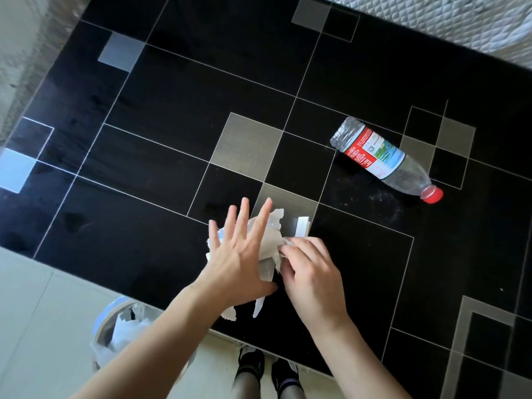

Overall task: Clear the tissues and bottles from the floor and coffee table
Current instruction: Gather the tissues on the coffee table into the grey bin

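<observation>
A heap of crumpled white tissues [272,243] lies on the black glass coffee table [172,139] near its front edge. My left hand [241,254] rests flat on the heap with fingers spread. My right hand [311,277] has its fingers curled, pinching the heap's right side. An empty clear plastic bottle [383,158] with a red label and red cap lies on its side further right on the table, away from both hands.
A bin [121,329] lined with a white bag and holding some paper stands on the pale floor under the table's front edge, below my left forearm. My feet [267,367] are at the table's edge. A quilted white cushion [460,21] borders the far right.
</observation>
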